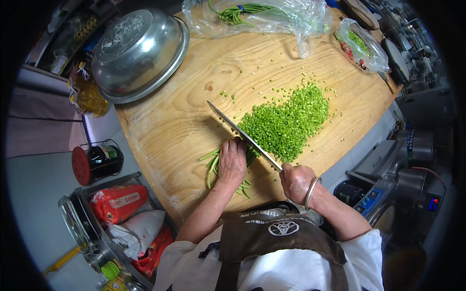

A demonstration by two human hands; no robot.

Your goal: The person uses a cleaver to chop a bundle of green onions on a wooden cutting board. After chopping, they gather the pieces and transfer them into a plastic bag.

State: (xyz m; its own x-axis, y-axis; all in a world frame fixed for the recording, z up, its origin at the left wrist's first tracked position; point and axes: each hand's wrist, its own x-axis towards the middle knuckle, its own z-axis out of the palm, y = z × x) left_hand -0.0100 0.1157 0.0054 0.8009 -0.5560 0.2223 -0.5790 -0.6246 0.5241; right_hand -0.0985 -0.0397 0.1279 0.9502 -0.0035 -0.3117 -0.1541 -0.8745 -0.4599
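Pinning green stalks (212,169): left hand (232,161). Right hand (297,181) grips knife (244,137). Stalks likely light, slick, bendy; best held near cut end.

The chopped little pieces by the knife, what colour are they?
Bright green; the chopped pieces show best in the head view.

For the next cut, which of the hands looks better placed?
Probably the right hand: it grips the knife, while the left hand is curled over the green stalks, holding no blade.
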